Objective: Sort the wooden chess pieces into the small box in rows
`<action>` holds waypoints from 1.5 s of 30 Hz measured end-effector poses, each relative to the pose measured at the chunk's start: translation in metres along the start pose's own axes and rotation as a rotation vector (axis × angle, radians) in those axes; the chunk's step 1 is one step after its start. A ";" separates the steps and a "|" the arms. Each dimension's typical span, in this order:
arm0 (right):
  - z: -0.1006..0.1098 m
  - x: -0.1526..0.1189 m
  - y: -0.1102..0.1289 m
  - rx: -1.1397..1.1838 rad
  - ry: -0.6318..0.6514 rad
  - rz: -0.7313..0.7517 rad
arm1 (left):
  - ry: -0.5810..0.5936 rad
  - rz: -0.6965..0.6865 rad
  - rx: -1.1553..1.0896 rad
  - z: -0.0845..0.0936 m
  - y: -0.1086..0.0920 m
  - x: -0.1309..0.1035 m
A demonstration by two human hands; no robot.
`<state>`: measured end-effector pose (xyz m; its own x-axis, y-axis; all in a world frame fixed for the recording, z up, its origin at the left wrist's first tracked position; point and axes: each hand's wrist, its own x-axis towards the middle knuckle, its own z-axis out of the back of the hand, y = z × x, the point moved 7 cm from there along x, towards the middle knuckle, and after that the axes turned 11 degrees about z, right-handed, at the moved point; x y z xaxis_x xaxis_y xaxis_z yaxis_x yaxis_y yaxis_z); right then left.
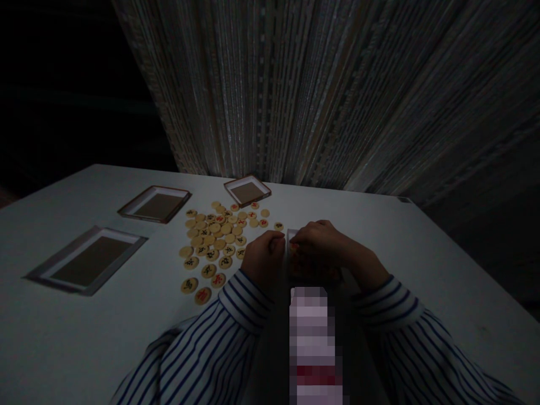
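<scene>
A small open box (pixel 288 252) with pale inner walls stands before me, dim reddish round pieces inside it. Beside its left wall my left hand (pixel 265 254) is closed, fingers curled and thumb pointing right; whatever it holds is hidden. My right hand (pixel 321 243) bends over the box from the right, its fingertips pressed together inside near the left wall, close to a reddish piece. Shadow hides what those fingers grip. To the left of my left hand, wooden xiangqi pieces (pixel 215 228) lie in a loose heap, some showing black or red characters, others blank side up.
Three shallow open trays or lids lie on the white table (pixel 160 304): one tray (pixel 247 191) behind the pieces, another tray (pixel 155 203) to the left, and a larger tray (pixel 86 261) nearer me. A string curtain (pixel 270 101) hangs behind the table. A pixelated patch covers the area below the box.
</scene>
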<state>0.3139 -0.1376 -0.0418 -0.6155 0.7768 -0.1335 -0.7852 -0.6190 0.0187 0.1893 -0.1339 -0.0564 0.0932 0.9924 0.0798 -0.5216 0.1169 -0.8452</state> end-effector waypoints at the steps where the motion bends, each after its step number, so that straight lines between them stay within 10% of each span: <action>1: 0.000 0.000 0.000 -0.002 -0.002 0.000 | 0.002 -0.002 -0.001 0.000 0.000 0.000; 16: 0.024 -0.009 0.001 -0.037 -0.101 -0.075 | -0.012 0.033 -0.070 0.006 0.000 0.002; 28: 0.065 -0.044 0.020 -0.010 -0.616 -0.222 | -0.058 0.067 -0.403 0.017 0.005 0.004; 37: 0.053 -0.059 0.046 0.278 -0.760 -0.230 | -0.092 0.039 -0.471 0.038 -0.013 -0.006; 45: 0.037 -0.081 0.018 0.647 -1.174 -0.399 | -0.039 0.031 -0.427 0.052 -0.012 -0.020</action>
<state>0.3474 -0.2077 0.0059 0.2103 0.7272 0.6534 -0.6126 -0.4228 0.6678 0.1497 -0.1537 -0.0200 0.0463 0.9969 0.0636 -0.1249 0.0689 -0.9898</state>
